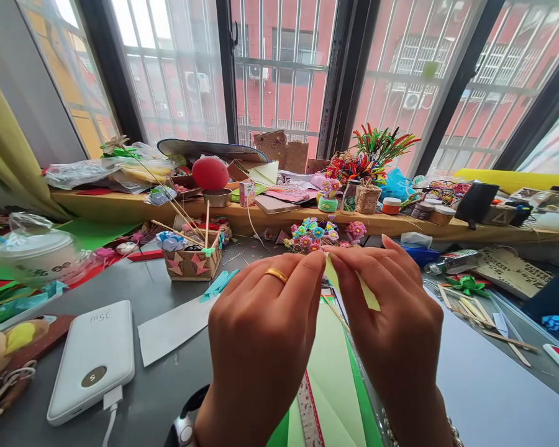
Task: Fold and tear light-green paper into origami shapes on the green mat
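Observation:
Both hands meet at the fingertips over the middle of the desk. My left hand (268,320), with a gold ring on one finger, pinches the left end of a small pale yellow paper piece (369,295). My right hand (394,310) is closed on the same paper, which shows between thumb and fingers; its fold at the fingertips is mostly hidden. Below them lie pale green paper sheets (330,354) and a red-edged ruler (309,410). Just beyond the fingertips stands a bunch of small blue, pink and yellow flowers (314,233).
A white power bank (95,357) with a plugged cable lies left, near a white paper strip (172,332). Behind is a decorated cardboard box (193,264) holding sticks. A lidded cup (37,254) stands far left. Wooden sticks (466,307) lie right. Craft supplies crowd the window ledge.

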{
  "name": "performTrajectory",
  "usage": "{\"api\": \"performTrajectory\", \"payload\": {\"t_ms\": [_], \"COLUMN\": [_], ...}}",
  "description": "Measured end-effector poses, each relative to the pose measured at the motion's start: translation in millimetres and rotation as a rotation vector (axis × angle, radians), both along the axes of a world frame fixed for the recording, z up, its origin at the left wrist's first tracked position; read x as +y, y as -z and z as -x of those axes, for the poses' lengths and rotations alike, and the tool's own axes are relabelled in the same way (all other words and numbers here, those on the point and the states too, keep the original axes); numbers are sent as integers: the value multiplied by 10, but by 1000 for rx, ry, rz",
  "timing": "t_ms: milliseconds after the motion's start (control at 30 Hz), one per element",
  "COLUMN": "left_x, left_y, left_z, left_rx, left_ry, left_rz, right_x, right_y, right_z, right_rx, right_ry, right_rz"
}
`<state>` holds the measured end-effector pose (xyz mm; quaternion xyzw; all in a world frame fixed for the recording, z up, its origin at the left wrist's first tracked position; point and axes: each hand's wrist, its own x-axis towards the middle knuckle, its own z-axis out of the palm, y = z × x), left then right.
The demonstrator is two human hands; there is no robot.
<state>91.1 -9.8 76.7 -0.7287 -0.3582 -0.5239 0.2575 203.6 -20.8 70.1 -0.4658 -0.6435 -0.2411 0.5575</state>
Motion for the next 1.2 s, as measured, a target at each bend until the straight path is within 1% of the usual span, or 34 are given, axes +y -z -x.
{"api": "performTrajectory", "payload": {"t_ms": [167, 533, 700, 867, 1100, 1200], "left_x": [-25, -38, -30, -65, -62, -57], "left_y": [0, 0, 20, 24, 59, 59], "left_z": [0, 2, -41, -77, -84, -86], "left_rx": [15, 19, -23, -67, -68, -55], "left_ry": [-11, 15, 11, 20, -7, -7], "left_rz": [5, -1, -17, 11, -56, -44], "right_x": [-19, -58, -53, -55, -75, -77], "right_y": [-13, -12, -9, -12, -7, -6], "right_z": [0, 7, 3, 3, 10, 15], "right_rx": [-4, 12, 14, 29, 62, 69], "right_ry": [2, -1, 3, 8, 7, 10], "right_rz": [5, 1, -7, -1, 12, 13]}}
